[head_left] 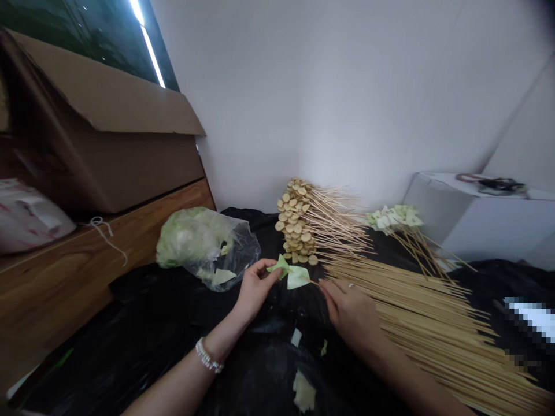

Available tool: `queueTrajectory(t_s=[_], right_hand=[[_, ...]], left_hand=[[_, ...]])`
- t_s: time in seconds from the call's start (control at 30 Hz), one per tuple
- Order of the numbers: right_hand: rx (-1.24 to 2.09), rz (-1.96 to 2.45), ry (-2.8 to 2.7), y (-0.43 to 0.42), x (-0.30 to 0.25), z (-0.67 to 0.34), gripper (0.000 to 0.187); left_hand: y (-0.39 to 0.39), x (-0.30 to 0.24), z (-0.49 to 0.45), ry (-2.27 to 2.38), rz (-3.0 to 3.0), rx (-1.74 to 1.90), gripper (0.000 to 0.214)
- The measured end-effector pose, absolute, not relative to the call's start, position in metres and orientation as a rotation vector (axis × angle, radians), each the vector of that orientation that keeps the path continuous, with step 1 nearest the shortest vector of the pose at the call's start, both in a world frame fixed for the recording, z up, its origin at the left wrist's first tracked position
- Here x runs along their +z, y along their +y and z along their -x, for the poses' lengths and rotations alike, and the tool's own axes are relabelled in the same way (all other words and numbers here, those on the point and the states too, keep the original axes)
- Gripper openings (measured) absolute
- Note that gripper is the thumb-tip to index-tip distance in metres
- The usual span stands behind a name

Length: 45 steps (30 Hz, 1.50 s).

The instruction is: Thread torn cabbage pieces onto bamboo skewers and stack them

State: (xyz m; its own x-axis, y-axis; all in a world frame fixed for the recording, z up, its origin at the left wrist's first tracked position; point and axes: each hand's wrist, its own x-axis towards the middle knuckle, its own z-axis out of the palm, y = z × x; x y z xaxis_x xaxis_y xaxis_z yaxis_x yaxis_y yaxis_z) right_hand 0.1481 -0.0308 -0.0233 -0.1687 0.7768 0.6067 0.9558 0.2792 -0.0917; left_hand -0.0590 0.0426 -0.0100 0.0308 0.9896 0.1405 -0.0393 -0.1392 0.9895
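My left hand pinches a green cabbage leaf piece at the tip of a wooden skewer. A second, paler cabbage piece is threaded on that skewer, between my two hands. The skewer's shaft is gripped by my right hand, which wears a ring; the rest of it is hidden by the fingers. Left of my left hand lies a clear plastic bag of cabbage pieces, its mouth toward me. Many bare skewers are spread out under and beside my right forearm.
Skewers with round pale slices are stacked against the wall. Finished-looking cabbage skewers lie near a white box. Cabbage scraps rest on the black plastic sheet. A cardboard box stands on a wooden surface at left.
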Motion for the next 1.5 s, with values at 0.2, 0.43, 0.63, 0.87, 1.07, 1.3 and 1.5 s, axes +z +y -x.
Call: queueTrajectory(t_s=[0.2,0.43,0.63,0.87,1.07,1.3,1.5], right_hand=[[-0.488,1.540,-2.003,-0.031,-0.025,-0.147,0.024],[-0.507,1.538,-2.035,-0.032,-0.026,-0.146,0.025],[-0.447,1.545,-2.034,-0.031,-0.028,-0.146,0.025],[-0.359,1.506,-2.020,-0.030,-0.026,-0.148,0.026],[-0.315,1.411,-2.028,-0.028,-0.025,-0.150,0.029],[-0.279,1.401,-2.035,-0.027,-0.026,-0.151,0.029],[-0.198,1.396,-2.015,-0.028,-0.025,-0.151,0.029]], left_hand=[[0.044,-0.011,0.059,1.091,-1.476,1.367,0.025],[0.043,-0.018,0.059,1.099,-1.464,1.325,0.019],[0.047,-0.021,0.061,1.103,-1.471,1.211,0.021],[0.046,-0.009,0.062,0.986,-1.285,1.230,0.042],[0.048,-0.009,0.067,0.958,-0.907,1.107,0.042],[0.048,-0.009,0.066,0.829,-0.849,1.062,0.031],[0.046,-0.005,0.065,0.804,-0.860,1.044,0.030]])
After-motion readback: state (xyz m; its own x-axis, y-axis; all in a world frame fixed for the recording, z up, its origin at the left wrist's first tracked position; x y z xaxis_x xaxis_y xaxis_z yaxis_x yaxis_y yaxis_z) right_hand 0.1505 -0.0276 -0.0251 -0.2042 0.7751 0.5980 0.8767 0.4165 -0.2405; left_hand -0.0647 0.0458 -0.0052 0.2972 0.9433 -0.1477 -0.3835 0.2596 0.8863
